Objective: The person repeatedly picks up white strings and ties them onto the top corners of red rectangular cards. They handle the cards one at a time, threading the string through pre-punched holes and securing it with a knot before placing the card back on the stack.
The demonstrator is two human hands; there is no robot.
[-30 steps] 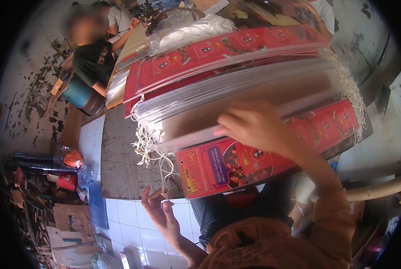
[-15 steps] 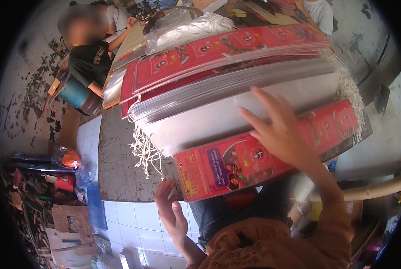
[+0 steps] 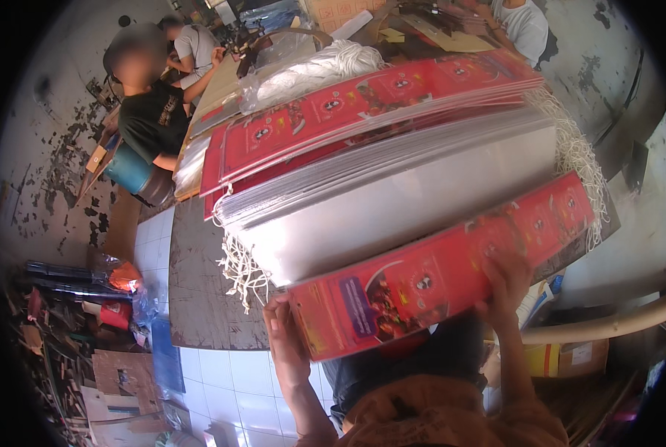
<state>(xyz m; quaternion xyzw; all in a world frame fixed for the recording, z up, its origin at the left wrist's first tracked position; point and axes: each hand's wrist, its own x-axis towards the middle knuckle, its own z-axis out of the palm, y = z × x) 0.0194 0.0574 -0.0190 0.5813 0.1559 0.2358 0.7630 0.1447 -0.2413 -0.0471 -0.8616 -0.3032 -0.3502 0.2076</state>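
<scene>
A long red printed sign strip (image 3: 459,287) slants along the table's near edge, food pictures on its face. At its left end my left hand (image 3: 285,337) is closed on the short edge. My right hand (image 3: 507,287) grips the strip right of the middle, fingers over its front and thumb near the lower edge. Directly beyond lies a thick stack of similar strips (image 3: 407,201), pale backs showing on the near side. White knotted cords (image 3: 245,276) dangle from the stack's left end, and more cords (image 3: 571,141) bunch at its right end.
Behind the stack lie more red strips (image 3: 333,108) and a bundle of white cord (image 3: 322,71). The dark worn tabletop (image 3: 206,298) shows at left. A person in a dark shirt (image 3: 150,123) sits at far left, near a blue drum (image 3: 133,173). Another person (image 3: 519,30) is at far right.
My right hand has come down from above the stack onto the strip. My left hand has closed on its left end. The strip's left end sits slightly lower in view.
</scene>
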